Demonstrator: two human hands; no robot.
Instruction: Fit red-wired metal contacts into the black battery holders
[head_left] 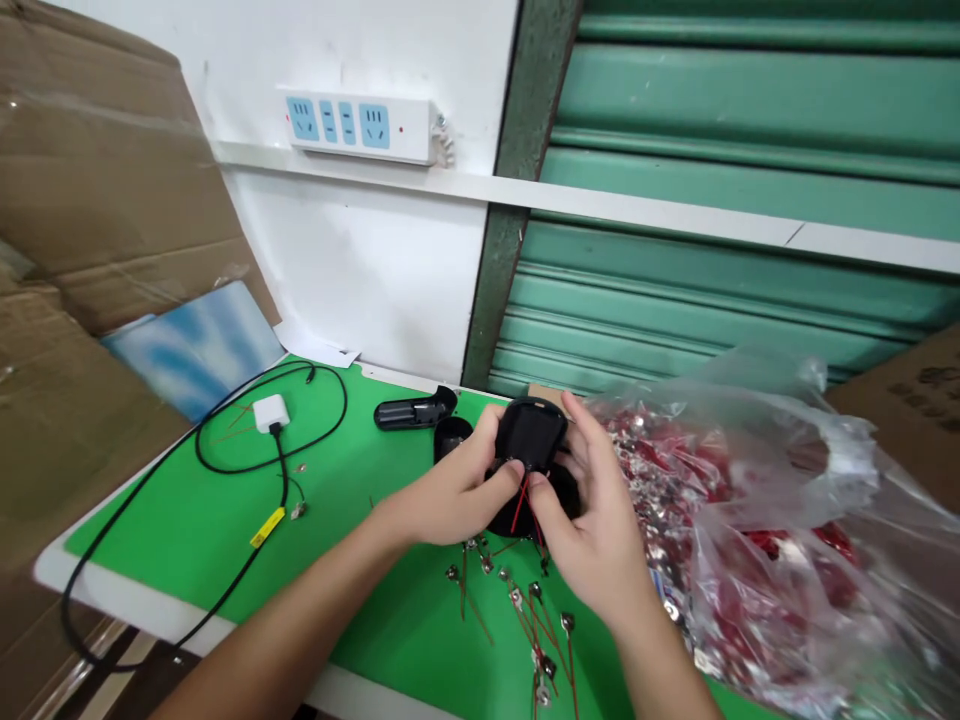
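Black casing (531,432): our left hand (459,487) and right hand (596,520) clamp it, rounded end just past twelve o'clock, long axis unclear.

Table (165,540), green top, white edge; adapter (271,412), white; cable (284,480), black, joined to adapter, looped around it; shells (412,413), black, right of adapter; wired metal bits (568,622), nearer and right of adapter; bag (720,460), clear, filled, far right of adapter
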